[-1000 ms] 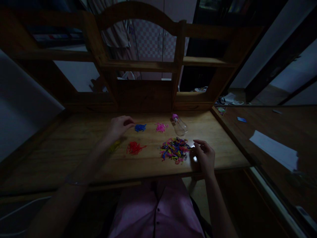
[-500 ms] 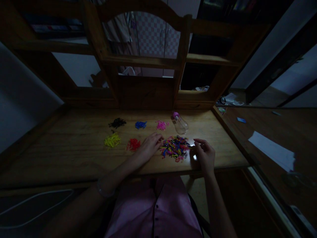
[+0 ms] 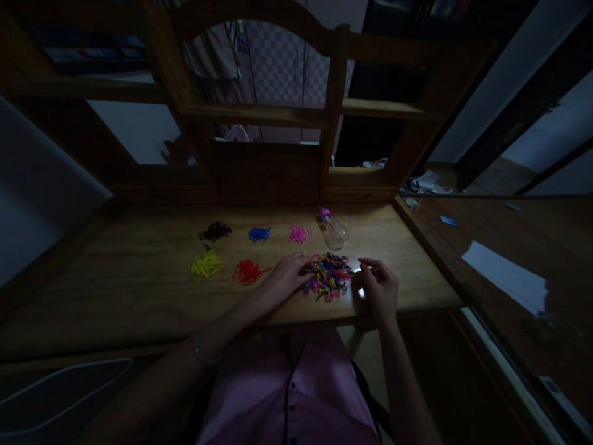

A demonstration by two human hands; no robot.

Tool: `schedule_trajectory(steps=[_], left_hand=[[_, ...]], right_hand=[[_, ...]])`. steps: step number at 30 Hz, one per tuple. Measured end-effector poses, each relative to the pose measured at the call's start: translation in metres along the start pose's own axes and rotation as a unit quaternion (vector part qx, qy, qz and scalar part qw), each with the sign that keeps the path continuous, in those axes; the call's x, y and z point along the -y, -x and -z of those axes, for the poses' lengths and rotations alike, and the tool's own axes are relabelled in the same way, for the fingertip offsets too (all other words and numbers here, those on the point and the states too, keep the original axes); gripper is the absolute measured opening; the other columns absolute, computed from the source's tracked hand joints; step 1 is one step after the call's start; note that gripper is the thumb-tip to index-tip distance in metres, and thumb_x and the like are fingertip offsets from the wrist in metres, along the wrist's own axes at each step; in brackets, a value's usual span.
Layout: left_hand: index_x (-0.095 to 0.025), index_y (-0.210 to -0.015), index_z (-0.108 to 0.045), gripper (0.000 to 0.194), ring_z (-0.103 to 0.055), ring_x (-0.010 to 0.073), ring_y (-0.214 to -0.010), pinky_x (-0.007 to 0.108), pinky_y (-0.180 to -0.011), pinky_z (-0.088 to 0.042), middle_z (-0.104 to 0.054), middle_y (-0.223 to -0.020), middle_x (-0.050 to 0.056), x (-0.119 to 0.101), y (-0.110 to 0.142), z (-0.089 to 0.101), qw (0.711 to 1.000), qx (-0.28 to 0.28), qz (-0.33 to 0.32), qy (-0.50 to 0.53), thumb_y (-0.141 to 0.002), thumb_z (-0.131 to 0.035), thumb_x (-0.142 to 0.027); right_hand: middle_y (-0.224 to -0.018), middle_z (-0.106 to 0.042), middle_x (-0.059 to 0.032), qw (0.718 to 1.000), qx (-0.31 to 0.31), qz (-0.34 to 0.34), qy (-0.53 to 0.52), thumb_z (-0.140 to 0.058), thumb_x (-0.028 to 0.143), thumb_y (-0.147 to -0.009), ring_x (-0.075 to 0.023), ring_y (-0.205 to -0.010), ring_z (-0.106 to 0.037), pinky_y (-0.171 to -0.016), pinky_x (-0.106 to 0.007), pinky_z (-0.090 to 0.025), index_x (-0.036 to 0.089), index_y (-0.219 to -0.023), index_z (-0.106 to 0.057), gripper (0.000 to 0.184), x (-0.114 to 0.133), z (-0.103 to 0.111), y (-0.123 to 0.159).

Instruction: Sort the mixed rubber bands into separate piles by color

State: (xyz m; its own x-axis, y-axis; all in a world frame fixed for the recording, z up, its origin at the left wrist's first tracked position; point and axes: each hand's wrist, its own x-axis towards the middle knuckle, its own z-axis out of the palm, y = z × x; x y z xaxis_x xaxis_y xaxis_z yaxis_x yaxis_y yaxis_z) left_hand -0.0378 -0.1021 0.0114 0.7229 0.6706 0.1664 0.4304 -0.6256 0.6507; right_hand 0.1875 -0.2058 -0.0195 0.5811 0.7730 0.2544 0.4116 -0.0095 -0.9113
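A mixed heap of small coloured rubber bands [image 3: 330, 278] lies on the wooden desk in front of me. My left hand [image 3: 291, 273] reaches over its left edge, fingers bent together and fingertips among the bands; what they pinch is too small to make out. At the heap's right side is my right hand [image 3: 382, 287], thumb and forefinger drawn together, with anything between them too dark to name. Sorted by colour, a red pile [image 3: 249, 272] lies left of my left hand, with a yellow pile [image 3: 205, 264], black pile [image 3: 215, 232], blue pile [image 3: 259, 233] and pink pile [image 3: 299, 233] around it.
A clear bulb-shaped bottle [image 3: 335, 232] with a pink cap lies behind the heap. The desk's wooden shelf unit [image 3: 269, 173] rises at the back. To the right, a lower wooden surface holds white paper [image 3: 504, 275] and a small blue card [image 3: 448, 220].
My left hand has moved right, from beside the red pile further onto the heap's left edge. My right hand stays at the heap's right side. The whole view has shifted slightly.
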Motion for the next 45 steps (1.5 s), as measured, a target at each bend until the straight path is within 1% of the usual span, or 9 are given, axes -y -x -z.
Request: schedule_trajectory(steps=[5, 12, 17, 22, 24, 29, 31, 36, 45], left_hand=[[-0.018, -0.088, -0.067, 0.010, -0.059, 0.0177, -0.082, 0.028, -0.075, -0.043, -0.065, -0.088, 0.004, 0.000, -0.002, 0.002, 1.000, -0.014, 0.012, -0.003, -0.083, -0.059, -0.023], [-0.021, -0.088, -0.070, 0.016, -0.059, 0.0168, -0.080, 0.027, -0.070, -0.043, -0.064, -0.088, 0.003, 0.002, 0.000, 0.007, 0.999, -0.016, 0.021, -0.024, -0.085, -0.056, -0.026], [-0.023, -0.086, -0.071, 0.016, -0.058, 0.0184, -0.088, 0.029, -0.078, -0.045, -0.063, -0.094, 0.004, -0.003, 0.001, 0.013, 0.999, -0.018, -0.002, -0.046, -0.085, -0.056, -0.024], [-0.021, -0.087, -0.068, 0.017, -0.055, 0.0189, -0.093, 0.031, -0.085, -0.044, -0.060, -0.097, 0.005, -0.015, 0.002, 0.022, 0.996, -0.016, -0.031, -0.083, -0.089, -0.052, -0.025], [-0.020, -0.088, -0.066, 0.017, -0.054, 0.0195, -0.093, 0.032, -0.085, -0.044, -0.059, -0.097, 0.005, -0.022, 0.004, 0.027, 0.993, 0.000, -0.037, -0.115, -0.091, -0.050, -0.026], [-0.019, -0.091, -0.062, 0.013, -0.054, 0.0201, -0.090, 0.032, -0.080, -0.043, -0.058, -0.096, 0.006, -0.040, 0.010, 0.043, 0.977, 0.088, -0.054, -0.185, -0.091, -0.049, -0.022], [-0.019, -0.093, -0.061, 0.013, -0.053, 0.0200, -0.091, 0.032, -0.079, -0.043, -0.058, -0.098, 0.006, -0.044, 0.011, 0.047, 0.972, 0.105, -0.060, -0.200, -0.090, -0.048, -0.020], [-0.021, -0.100, -0.060, 0.018, -0.053, 0.0193, -0.087, 0.031, -0.076, -0.042, -0.057, -0.096, 0.006, -0.042, 0.008, 0.048, 0.969, 0.100, -0.054, -0.218, -0.092, -0.043, -0.021], [-0.018, -0.088, -0.061, 0.009, -0.053, 0.0182, -0.085, 0.030, -0.075, -0.041, -0.060, -0.095, 0.007, -0.036, 0.005, 0.057, 0.975, 0.107, -0.068, -0.182, -0.088, -0.052, -0.020]], right_hand=[[-0.063, -0.055, 0.0015, 1.000, -0.001, -0.001, -0.004, -0.057, 0.035, -0.085, -0.0125, -0.057, -0.049, -0.052, -0.023, -0.036, 0.017, -0.099, -0.070, 0.025, 0.000, 0.000, 0.000], [-0.060, -0.053, 0.0024, 1.000, -0.003, 0.004, -0.005, -0.057, 0.033, -0.086, -0.0120, -0.054, -0.047, -0.050, -0.023, -0.035, 0.017, -0.098, -0.070, 0.024, 0.002, 0.000, 0.000], [-0.063, -0.056, 0.0013, 1.000, -0.007, 0.007, 0.001, -0.057, 0.033, -0.086, -0.0124, -0.056, -0.049, -0.052, -0.023, -0.037, 0.017, -0.097, -0.070, 0.023, 0.003, 0.000, 0.000], [-0.060, -0.054, 0.0023, 1.000, -0.007, 0.005, -0.002, -0.057, 0.032, -0.086, -0.0121, -0.054, -0.048, -0.050, -0.023, -0.035, 0.017, -0.096, -0.069, 0.022, 0.004, 0.000, 0.000], [-0.062, -0.055, 0.0019, 1.000, -0.004, 0.005, -0.003, -0.056, 0.032, -0.087, -0.0122, -0.055, -0.048, -0.050, -0.023, -0.036, 0.017, -0.097, -0.069, 0.022, 0.003, 0.000, 0.000], [-0.066, -0.059, 0.0005, 1.000, -0.005, 0.009, 0.001, -0.056, 0.033, -0.087, -0.0131, -0.058, -0.051, -0.053, -0.024, -0.038, 0.017, -0.098, -0.069, 0.023, 0.000, 0.000, 0.000], [-0.066, -0.059, 0.0004, 1.000, -0.004, 0.004, -0.002, -0.056, 0.034, -0.087, -0.0133, -0.058, -0.051, -0.053, -0.024, -0.038, 0.018, -0.098, -0.069, 0.024, -0.001, -0.001, 0.000], [-0.063, -0.058, 0.0011, 1.000, -0.006, 0.003, -0.004, -0.056, 0.033, -0.086, -0.0130, -0.056, -0.050, -0.052, -0.024, -0.038, 0.018, -0.097, -0.069, 0.023, -0.001, 0.000, 0.000], [-0.062, -0.057, 0.0010, 1.000, -0.005, -0.003, -0.009, -0.055, 0.034, -0.086, -0.0134, -0.056, -0.050, -0.051, -0.024, -0.038, 0.018, -0.098, -0.069, 0.025, 0.001, 0.000, 0.001]])
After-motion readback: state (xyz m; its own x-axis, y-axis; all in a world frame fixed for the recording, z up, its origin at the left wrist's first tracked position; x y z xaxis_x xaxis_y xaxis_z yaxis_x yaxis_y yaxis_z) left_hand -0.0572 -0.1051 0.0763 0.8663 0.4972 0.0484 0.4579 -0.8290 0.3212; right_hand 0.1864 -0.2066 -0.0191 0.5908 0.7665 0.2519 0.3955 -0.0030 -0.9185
